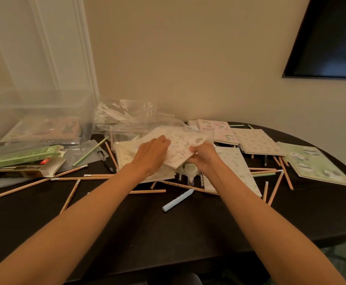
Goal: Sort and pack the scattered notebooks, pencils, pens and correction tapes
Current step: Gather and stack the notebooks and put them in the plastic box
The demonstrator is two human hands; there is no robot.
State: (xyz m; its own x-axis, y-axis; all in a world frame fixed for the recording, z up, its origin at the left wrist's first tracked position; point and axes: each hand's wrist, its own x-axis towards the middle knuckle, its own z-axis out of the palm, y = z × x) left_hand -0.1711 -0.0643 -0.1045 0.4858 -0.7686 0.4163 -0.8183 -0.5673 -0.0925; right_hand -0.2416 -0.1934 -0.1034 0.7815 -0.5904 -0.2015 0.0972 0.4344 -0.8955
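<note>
- At table [168, 233] centre, our left hand [153, 149] and right hand [204, 156] curl fingers round one notebook [180, 149].
- We count four more notebooks [256, 140] rightward; scattered pencils [81, 178] crowd around.

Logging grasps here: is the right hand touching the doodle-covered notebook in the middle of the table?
Touching. The head view shows the right hand gripping the notebook at its near right corner, thumb on the cover.

The scene is lit dimly in a warm yellow cast, seemingly from overhead. Shadows are swallowed by the dark bench [168, 233]. The clear plastic box [38, 112] is rendered hazy, fine detail is softened throughout, and straight lines are bent near the edges.
</note>
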